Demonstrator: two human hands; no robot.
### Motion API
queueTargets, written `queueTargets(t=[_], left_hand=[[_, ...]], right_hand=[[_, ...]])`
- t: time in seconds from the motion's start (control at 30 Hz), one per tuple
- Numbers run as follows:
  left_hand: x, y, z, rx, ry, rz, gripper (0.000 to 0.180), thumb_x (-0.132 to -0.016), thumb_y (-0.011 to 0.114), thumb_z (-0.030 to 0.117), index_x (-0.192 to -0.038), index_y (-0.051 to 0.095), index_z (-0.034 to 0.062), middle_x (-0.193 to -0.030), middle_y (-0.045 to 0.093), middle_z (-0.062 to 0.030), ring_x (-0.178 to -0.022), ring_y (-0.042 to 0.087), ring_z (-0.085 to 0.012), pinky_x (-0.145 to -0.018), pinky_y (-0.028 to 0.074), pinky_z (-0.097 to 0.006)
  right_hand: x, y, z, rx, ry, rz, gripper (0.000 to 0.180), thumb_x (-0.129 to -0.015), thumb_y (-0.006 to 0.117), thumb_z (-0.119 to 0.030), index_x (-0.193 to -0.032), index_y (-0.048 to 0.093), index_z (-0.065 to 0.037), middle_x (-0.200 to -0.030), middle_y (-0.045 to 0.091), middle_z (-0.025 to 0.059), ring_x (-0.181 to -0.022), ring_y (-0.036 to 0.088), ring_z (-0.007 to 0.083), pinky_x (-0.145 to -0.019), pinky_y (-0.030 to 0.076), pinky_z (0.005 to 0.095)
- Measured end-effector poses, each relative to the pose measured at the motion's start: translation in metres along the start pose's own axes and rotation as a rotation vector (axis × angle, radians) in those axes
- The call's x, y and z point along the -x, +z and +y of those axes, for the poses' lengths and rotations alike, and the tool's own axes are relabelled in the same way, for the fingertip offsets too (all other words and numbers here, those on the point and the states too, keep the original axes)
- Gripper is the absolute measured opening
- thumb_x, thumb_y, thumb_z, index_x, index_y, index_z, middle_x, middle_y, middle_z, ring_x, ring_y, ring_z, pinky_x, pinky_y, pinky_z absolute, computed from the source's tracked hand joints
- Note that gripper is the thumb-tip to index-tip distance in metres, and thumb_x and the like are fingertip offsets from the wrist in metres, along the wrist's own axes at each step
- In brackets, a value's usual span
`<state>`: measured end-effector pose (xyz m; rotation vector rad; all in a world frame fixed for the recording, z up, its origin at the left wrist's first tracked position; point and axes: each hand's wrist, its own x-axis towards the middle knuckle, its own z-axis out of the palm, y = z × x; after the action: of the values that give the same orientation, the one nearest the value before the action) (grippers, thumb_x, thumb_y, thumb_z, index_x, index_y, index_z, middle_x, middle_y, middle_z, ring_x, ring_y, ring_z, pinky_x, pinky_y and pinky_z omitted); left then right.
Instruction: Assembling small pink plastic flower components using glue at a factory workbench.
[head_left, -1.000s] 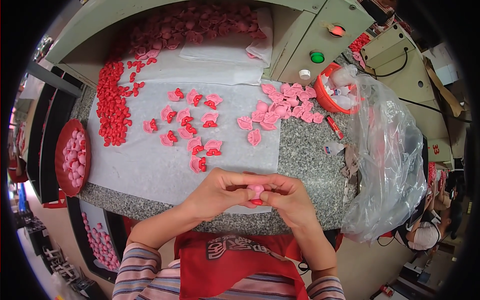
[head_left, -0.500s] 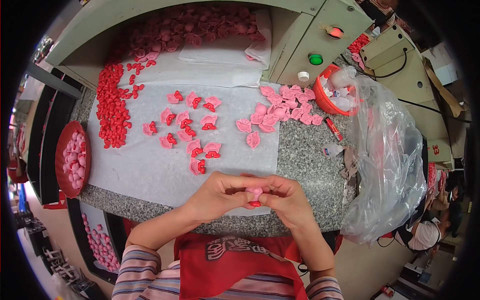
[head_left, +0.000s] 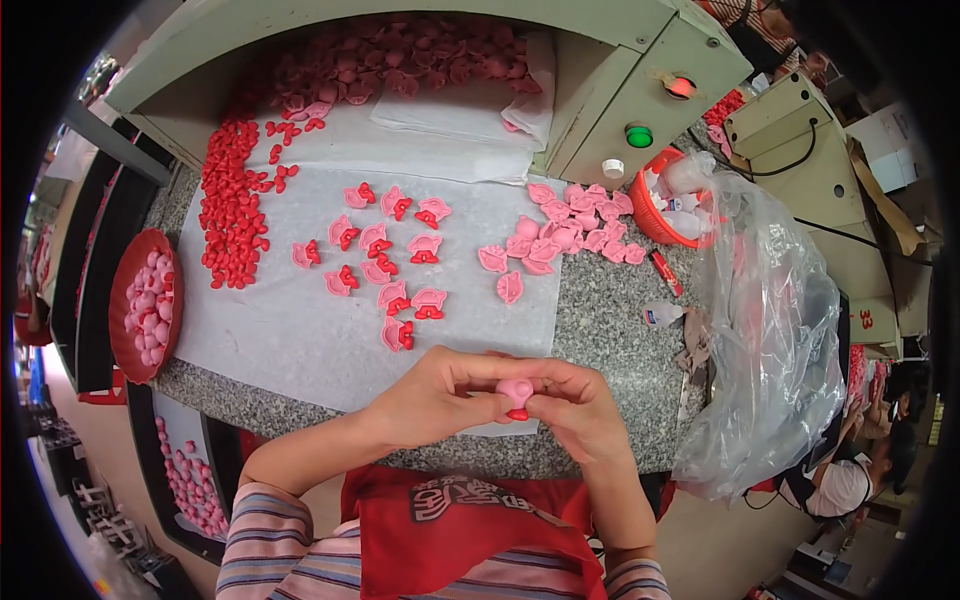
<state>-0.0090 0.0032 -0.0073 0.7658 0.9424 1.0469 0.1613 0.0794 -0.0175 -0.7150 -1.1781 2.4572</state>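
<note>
- Head view shows a small pink piece with a red part at its lower edge, pinched between both hands just above the near edge of the table.
- Left hand closes its fingers on the piece from the left and the right hand grips it from the right; held up close to the body like this, the two parts can probably be pressed together under the eyes.
- Finished pink-and-red pieces lie spread apart on a white sheet, likely so none touch.
- Loose red parts are heaped to the left, plain pink shells to the right, each within reach of one hand.
- A red tray of pink pieces hangs off the table's left end; a red basket and a clear plastic bag sit at the right.
- Behind stands a green machine housing with lamps; another person sits at lower right.
</note>
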Motion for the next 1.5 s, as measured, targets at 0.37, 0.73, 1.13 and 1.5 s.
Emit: queueTargets(t=[0.37,0.73,1.13,1.5], left_hand=[[0.012,0.007,-0.003,-0.368,0.328,0.32,0.05,-0.074,0.063,-0.007,-0.12,0.047,0.0041,-0.1,0.059,-0.0075,-0.088,0.058,-0.0134,-0.075,0.051,-0.026],[0.015,0.001,-0.027,0.375,0.286,0.189,0.039,-0.079,0.059,-0.002,-0.115,0.047,-0.001,-0.109,0.053,-0.0108,-0.101,0.054,-0.017,-0.082,0.049,-0.03],[0.024,-0.01,-0.014,0.183,0.203,0.133,0.039,-0.076,0.063,-0.004,-0.112,0.049,-0.0023,-0.103,0.058,-0.0122,-0.094,0.058,-0.0184,-0.081,0.049,-0.028],[0.024,0.011,-0.021,-0.104,0.462,0.202,0.038,-0.068,0.07,-0.002,-0.103,0.057,-0.0009,-0.104,0.057,-0.0115,-0.096,0.056,-0.0166,-0.077,0.048,-0.028]], right_hand=[[0.002,0.014,0.011,0.063,-0.175,0.15,0.037,-0.079,0.053,0.006,-0.115,0.05,0.003,-0.115,0.054,0.0154,-0.103,0.054,0.0205,-0.089,0.042,0.0313],[-0.002,0.036,0.024,0.814,-0.674,0.324,0.047,-0.066,0.072,-0.004,-0.11,0.056,-0.001,-0.113,0.053,0.0155,-0.107,0.051,0.0253,-0.087,0.043,0.0328],[-0.006,0.02,0.018,0.834,-0.606,0.141,0.043,-0.061,0.072,-0.003,-0.103,0.062,-0.003,-0.119,0.049,0.0188,-0.109,0.048,0.0263,-0.088,0.042,0.0352],[-0.019,0.042,0.022,0.451,-0.494,0.034,0.1,-0.047,0.086,-0.027,-0.13,0.035,-0.002,-0.125,0.045,0.0202,-0.112,0.049,0.0287,-0.089,0.043,0.0364]])
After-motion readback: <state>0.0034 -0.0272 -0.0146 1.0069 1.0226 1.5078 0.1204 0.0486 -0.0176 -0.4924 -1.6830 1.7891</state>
